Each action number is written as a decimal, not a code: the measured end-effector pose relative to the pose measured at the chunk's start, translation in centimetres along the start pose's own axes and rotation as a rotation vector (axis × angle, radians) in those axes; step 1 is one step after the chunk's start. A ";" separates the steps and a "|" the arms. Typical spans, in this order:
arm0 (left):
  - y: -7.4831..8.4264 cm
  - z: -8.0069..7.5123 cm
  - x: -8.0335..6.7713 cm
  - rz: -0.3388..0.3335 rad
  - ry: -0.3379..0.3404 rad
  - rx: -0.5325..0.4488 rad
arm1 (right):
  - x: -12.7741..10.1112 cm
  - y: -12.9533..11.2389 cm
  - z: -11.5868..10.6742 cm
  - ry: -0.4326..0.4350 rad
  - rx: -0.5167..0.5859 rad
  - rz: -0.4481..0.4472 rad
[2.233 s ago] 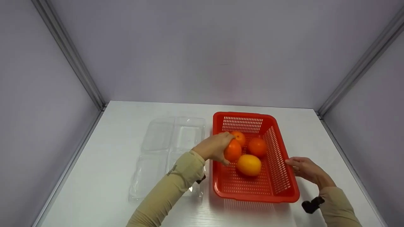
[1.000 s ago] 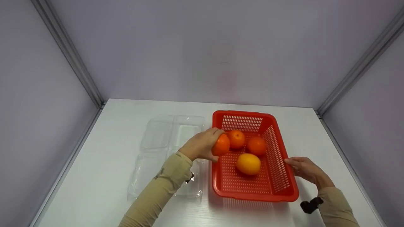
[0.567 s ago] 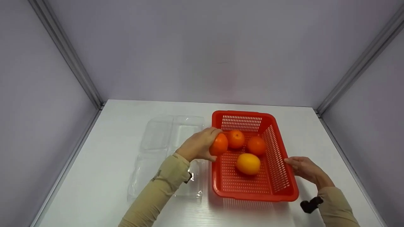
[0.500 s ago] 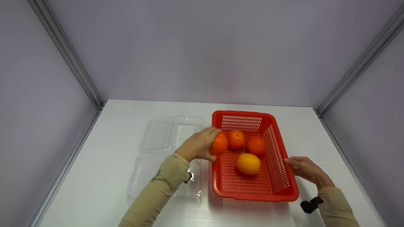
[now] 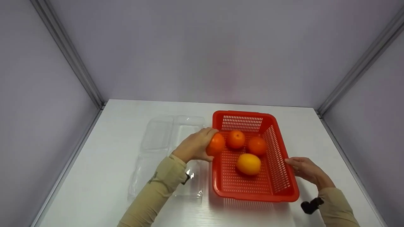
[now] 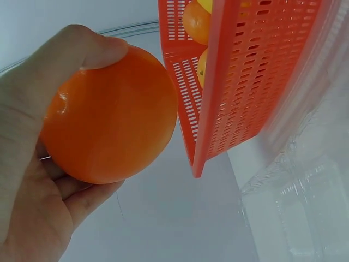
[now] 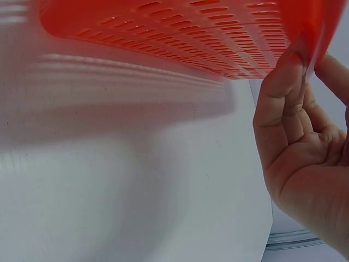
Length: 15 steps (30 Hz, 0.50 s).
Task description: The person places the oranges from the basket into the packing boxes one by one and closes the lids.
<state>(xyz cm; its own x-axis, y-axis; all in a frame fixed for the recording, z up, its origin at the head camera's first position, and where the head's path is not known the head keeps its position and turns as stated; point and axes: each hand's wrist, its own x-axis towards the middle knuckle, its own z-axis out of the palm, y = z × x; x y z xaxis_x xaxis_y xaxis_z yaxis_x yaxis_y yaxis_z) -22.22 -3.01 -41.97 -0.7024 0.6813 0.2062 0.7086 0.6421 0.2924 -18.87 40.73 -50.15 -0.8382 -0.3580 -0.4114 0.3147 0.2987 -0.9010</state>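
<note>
Tray (image 5: pixel 157 138), transparent and compartmented, is lying leftmost and showing no change of place. Just right of it, the left hand (image 5: pixel 195 144) is gripping an orange fruit (image 5: pixel 216 144), its fingers (image 6: pixel 92 199) curling around one side and its thumb pressing on the other. Change is registering here: this fruit has been shifting leftward from among the others and is now overlapping, in the head view, the left rim of the red basket (image 5: pixel 255 197); contact with that rim is not showing clearly. By judgement, this is marking its separation from the remaining load. Inside the basket, three are remaining unmoved: a stem-marked fruit (image 5: pixel 236 139), a yellow fruit (image 5: pixel 248 164) and a red-orange fruit (image 5: pixel 257 146). At far right, the right hand (image 5: pixel 306 168) is pinching the basket's rim between thumb and fingers, its position unchanged, apparently steadying it.

White table (image 5: pixel 94 157) is carrying both containers, catching glare near the front and a reddish shadow under the basket. A grey left wall (image 5: pixel 41 110), a pale back wall (image 5: pixel 202 47) and a right wall (image 5: pixel 378 119) are enclosing it, with metal posts (image 5: pixel 68 52) lining the corners.
</note>
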 end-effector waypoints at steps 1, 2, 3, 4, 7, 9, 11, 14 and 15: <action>0.0 0.0 0.0 0.000 -0.001 -0.001 | 0.0 0.0 0.0 0.006 0.000 0.006; -0.1 0.0 -0.1 -0.002 -0.002 -0.006 | 0.0 0.0 0.0 0.009 0.000 0.009; -0.1 0.0 -0.1 -0.003 -0.002 -0.012 | 0.0 0.0 0.0 0.010 -0.003 0.010; -0.1 0.0 -0.2 -0.004 -0.002 -0.017 | 0.0 0.0 0.0 0.012 -0.003 0.011; -0.2 -0.1 -0.3 -0.003 0.004 -0.021 | -0.1 -0.1 0.0 0.010 -0.004 0.004; -0.2 -0.2 -0.4 0.001 0.010 -0.018 | -0.2 0.0 0.0 0.006 -0.013 -0.005; -0.3 -0.2 -0.5 0.003 0.014 -0.006 | -0.2 0.0 0.0 0.005 -0.015 -0.010; -0.4 -0.2 -0.5 -0.003 0.009 -0.008 | -0.1 0.2 0.0 0.000 -0.013 -0.018; -0.4 -0.3 -0.6 -0.004 0.009 -0.008 | -0.1 0.2 0.0 -0.002 -0.010 -0.019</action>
<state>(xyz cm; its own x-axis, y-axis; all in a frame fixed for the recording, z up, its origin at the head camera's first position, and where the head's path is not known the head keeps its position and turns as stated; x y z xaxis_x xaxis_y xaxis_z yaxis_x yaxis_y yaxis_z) -22.13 -3.77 -41.96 -0.7056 0.6757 0.2135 0.7055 0.6417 0.3010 -18.77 40.87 -50.33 -0.8432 -0.3652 -0.3945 0.2941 0.3009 -0.9072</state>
